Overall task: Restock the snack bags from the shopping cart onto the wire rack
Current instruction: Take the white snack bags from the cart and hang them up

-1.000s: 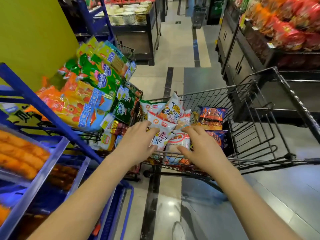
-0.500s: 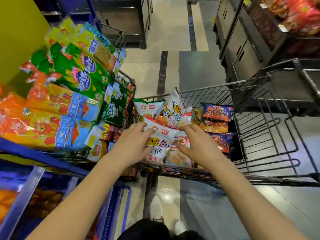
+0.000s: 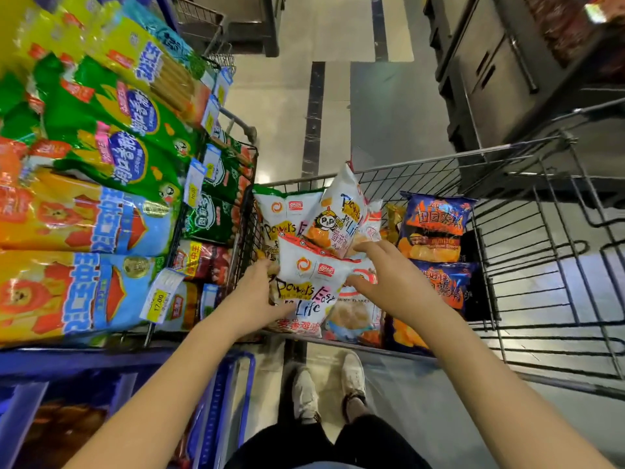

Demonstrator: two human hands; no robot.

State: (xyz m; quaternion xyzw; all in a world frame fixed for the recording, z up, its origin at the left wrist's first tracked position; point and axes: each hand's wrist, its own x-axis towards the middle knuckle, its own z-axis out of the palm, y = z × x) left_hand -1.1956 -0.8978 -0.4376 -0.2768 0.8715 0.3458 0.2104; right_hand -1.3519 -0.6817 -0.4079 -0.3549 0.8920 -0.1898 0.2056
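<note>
Faced a tall wire rack at left, thin dark rods crowded with glossy green, yellow and orange packets. Leaned over a steel-mesh shopping cart drawn up against the rack's near corner, left end heaped with snack bags, right end showing bare grid. Passed over puffy blue-and-orange bags stacked mid-cart. Appeared to be at the pick-up step, with nothing from this load yet on its way across. Clasped a white pillow-shaped bag, slick, crinkly and air-filled, near the cart's near-left corner with the left hand, fingers tucked out of sight behind its edge. Laid the right hand uncurled across the pile, spread fingertips touching that bag and a second white bag propped upright behind it. Would probably need next a firmer two-sided hold, a lift clear of the cart's left rim, and only a gentle squeeze, given slippery film and crushable contents
</note>
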